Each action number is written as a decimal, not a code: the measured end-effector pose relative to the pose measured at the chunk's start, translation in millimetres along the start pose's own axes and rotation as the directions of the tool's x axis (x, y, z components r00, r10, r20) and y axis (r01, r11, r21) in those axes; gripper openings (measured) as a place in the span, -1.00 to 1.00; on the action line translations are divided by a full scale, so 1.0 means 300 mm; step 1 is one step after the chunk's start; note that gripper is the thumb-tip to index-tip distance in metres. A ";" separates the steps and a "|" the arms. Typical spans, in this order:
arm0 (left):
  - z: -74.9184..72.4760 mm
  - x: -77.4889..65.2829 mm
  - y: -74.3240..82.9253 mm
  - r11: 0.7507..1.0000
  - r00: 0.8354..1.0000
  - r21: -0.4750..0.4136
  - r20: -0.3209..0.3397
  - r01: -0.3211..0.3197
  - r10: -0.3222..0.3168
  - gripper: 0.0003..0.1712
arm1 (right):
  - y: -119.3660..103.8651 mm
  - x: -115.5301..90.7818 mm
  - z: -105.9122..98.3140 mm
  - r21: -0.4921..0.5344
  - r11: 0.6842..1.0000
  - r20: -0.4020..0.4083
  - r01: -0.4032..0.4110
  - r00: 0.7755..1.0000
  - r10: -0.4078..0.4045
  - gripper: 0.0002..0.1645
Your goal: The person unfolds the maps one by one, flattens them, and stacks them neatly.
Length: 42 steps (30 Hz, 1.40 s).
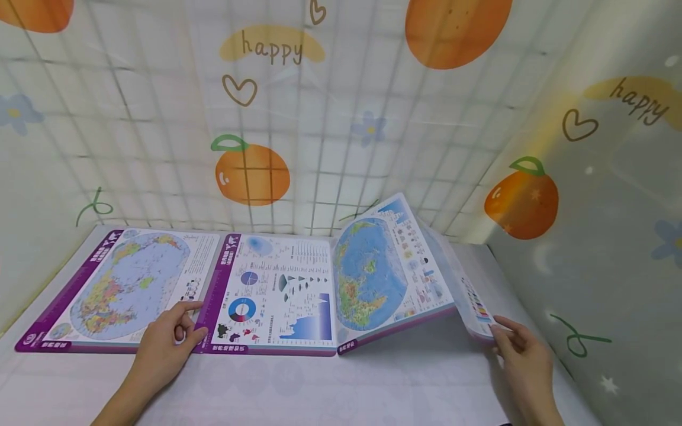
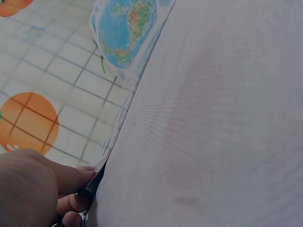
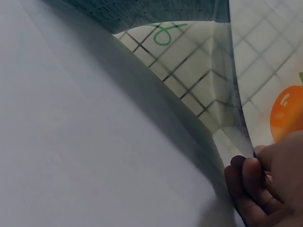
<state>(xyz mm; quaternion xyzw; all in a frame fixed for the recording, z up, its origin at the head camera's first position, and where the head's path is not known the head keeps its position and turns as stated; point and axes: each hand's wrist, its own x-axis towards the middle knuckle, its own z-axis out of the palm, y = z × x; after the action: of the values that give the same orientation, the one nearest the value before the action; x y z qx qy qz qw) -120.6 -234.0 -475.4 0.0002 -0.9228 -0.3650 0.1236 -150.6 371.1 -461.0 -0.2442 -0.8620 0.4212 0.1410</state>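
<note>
Head view, left hand (image 1: 167,338): pinched purple-bordered rectangular laminated map (image 1: 272,290), seemingly to steady
Right hand (image 1: 524,358): pinched pale glossy panel (image 1: 473,302), seemingly to lift

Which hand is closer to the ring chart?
Left. The left hand pinches the purple border just left of the ring chart; the right hand is far to its right, holding the transparent flap.

A purple-edged world map (image 1: 293,284) is lying unfolded, resting flat beside the pinching left hand (image 1: 166,344), its raised panels (image 1: 380,275) tilting beside the pinching right hand (image 1: 524,362).
</note>
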 end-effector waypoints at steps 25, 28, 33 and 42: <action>-0.001 -0.001 0.000 1.000 1.000 -0.004 0.003 0.010 -0.010 -0.46 | 0.036 0.036 -0.055 0.021 0.998 -0.110 -0.061 0.992 0.063 -0.19; 0.000 -0.002 -0.002 1.000 1.000 0.000 0.005 0.010 -0.010 -0.46 | 0.038 0.038 -0.064 0.035 0.997 -0.096 -0.068 0.993 0.071 -0.09; 0.000 -0.002 -0.001 1.000 1.000 -0.004 0.012 0.017 -0.016 -0.46 | 0.046 0.041 -0.073 0.026 0.996 -0.095 -0.083 0.992 0.085 -0.02; 0.000 0.000 0.002 1.000 1.000 -0.006 0.007 0.017 -0.017 -0.46 | 0.065 0.055 -0.072 0.038 0.991 -0.110 -0.125 0.986 0.128 -0.13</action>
<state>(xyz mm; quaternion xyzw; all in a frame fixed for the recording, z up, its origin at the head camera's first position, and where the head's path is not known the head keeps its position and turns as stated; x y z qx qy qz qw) -120.5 -233.6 -475.1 0.0064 -0.9221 -0.3688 0.1172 -149.0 404.4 -462.7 -0.3195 -0.8288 0.4285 0.1658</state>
